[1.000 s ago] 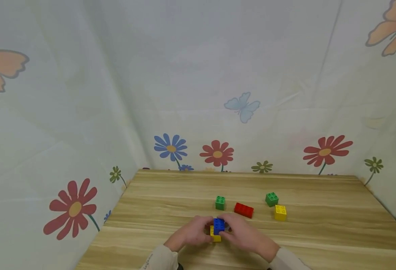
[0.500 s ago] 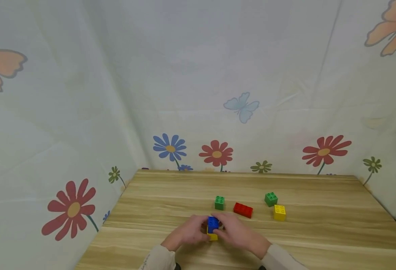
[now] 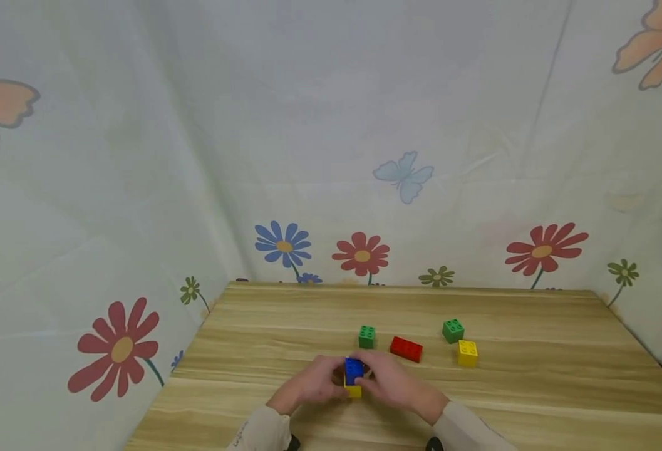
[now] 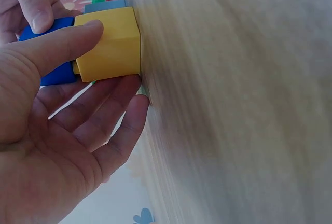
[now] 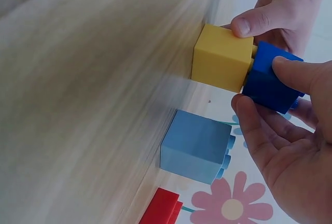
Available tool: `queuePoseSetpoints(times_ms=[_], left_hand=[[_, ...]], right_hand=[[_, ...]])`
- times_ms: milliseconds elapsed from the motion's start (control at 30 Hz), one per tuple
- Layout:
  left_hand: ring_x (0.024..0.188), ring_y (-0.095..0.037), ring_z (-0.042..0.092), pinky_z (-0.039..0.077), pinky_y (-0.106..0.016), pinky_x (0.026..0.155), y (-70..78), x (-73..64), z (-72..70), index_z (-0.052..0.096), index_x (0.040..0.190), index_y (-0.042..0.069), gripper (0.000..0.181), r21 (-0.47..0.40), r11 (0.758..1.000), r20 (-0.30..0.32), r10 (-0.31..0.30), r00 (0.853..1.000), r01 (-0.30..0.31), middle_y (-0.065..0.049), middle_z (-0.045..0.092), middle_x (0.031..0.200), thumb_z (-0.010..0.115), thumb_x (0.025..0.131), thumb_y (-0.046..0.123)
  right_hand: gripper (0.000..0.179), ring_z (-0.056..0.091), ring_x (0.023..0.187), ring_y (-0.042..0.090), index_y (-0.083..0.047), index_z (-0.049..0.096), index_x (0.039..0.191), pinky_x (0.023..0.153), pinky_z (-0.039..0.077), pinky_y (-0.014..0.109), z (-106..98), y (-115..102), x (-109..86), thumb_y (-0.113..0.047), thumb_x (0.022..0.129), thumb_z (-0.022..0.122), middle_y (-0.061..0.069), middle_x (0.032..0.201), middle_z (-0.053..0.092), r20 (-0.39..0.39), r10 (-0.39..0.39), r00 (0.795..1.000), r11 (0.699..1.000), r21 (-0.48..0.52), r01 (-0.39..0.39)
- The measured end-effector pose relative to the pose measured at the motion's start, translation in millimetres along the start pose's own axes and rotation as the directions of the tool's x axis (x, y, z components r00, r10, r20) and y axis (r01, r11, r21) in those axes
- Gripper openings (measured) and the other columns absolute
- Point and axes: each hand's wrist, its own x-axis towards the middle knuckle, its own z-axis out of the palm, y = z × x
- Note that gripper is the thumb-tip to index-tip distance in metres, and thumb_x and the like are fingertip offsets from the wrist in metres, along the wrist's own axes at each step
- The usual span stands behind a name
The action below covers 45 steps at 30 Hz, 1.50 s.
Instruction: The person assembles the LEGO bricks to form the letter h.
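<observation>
Low over the front of the wooden table, my left hand (image 3: 320,379) holds a yellow toy building block (image 4: 115,50) between thumb and fingers, its base right at the tabletop. My right hand (image 3: 397,379) pinches a blue building block (image 5: 268,86) above it. Yellow studs show in a narrow gap between the two, and the blue block sits slightly tilted in the right wrist view. Close by stands a light blue block (image 5: 194,146), studs up; in the head view my hands hide it.
Beyond my hands on the table (image 3: 285,313) lie a green block (image 3: 367,337) and a longer red brick (image 3: 406,349). Further right, another green block (image 3: 453,331) stands near a second yellow block (image 3: 468,353). A flowered cloth (image 3: 331,125) hangs behind the table.
Both hands have shifted slightly left and away from me with the yellow and blue blocks. The blue block now lines up more closely over the yellow one. The other blocks stay put.
</observation>
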Motion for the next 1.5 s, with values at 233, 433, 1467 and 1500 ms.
queuePoseSetpoints(times_ms=[233,433,1467,1500], left_hand=[[0.089,-0.003,0.060,0.048,-0.022,0.079,-0.8,1.1,-0.3,0.065,0.111,0.011,0.035,0.038,0.999,-0.032,0.016,0.999,-0.015,0.007,0.066,0.099,0.077,0.078,0.014],[0.086,-0.002,0.060,0.048,-0.021,0.078,-2.4,1.9,-0.2,0.066,0.109,0.011,0.033,0.048,0.998,-0.034,0.034,0.999,-0.032,0.009,0.067,0.094,0.078,0.078,0.015],[0.086,-0.002,0.061,0.048,-0.022,0.078,-1.9,3.4,-0.5,0.068,0.105,0.012,0.028,0.007,1.000,-0.015,0.021,1.000,-0.021,0.009,0.068,0.093,0.078,0.079,0.018],[0.087,-0.002,0.061,0.048,-0.023,0.079,-1.9,3.2,-0.8,0.068,0.106,0.013,0.029,0.003,1.000,-0.011,0.019,1.000,-0.019,0.009,0.068,0.094,0.077,0.079,0.020]], right_hand=[[0.037,0.055,0.097,0.006,-0.014,0.053,0.127,0.083,0.048,0.025,-2.9,-0.7,0.5,-0.022,0.093,0.062,-0.005,0.115,0.059,0.002,-0.008,1.000,1.000,-0.030,0.009],[0.035,0.055,0.097,0.005,-0.016,0.053,0.125,0.084,0.048,0.025,-2.6,-0.6,2.2,-0.023,0.092,0.063,-0.007,0.114,0.058,0.012,-0.022,1.000,0.999,-0.036,0.022],[0.029,0.056,0.096,0.005,-0.017,0.052,0.120,0.078,0.049,0.021,-3.8,-4.0,-0.5,-0.021,0.093,0.063,-0.004,0.111,0.055,0.020,-0.061,0.998,0.996,-0.070,0.062],[0.029,0.056,0.096,0.005,-0.017,0.052,0.120,0.079,0.049,0.021,-3.7,-4.1,-0.6,-0.021,0.093,0.062,-0.005,0.111,0.055,0.019,-0.060,0.998,0.996,-0.067,0.061]])
